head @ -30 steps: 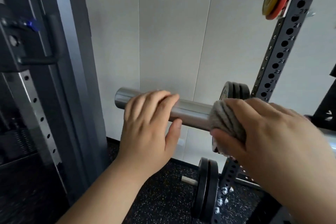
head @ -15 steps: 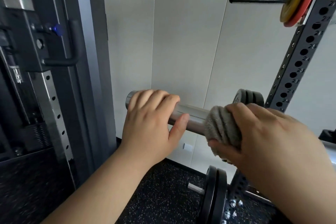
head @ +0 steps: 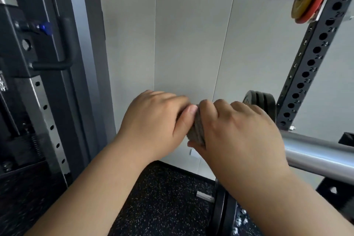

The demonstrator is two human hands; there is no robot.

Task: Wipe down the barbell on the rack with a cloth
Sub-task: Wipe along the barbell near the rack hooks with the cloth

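Hands meet on the barbell (head: pixel 316 152), from what I see. My right hand (head: pixel 239 136) grips a grey cloth (head: pixel 197 128) bunched round the bar. Just beside it, my left hand (head: pixel 153 120) curls over the bar's end and hides it, with the thumb touching the cloth. Beyond my right hand, bare steel runs past the rack upright (head: pixel 314 59).

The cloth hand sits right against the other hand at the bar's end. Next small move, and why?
Probably lift the left hand off the barbell so the right hand can slide the cloth over the end: the left hand covers that last stretch, its thumb against the cloth.
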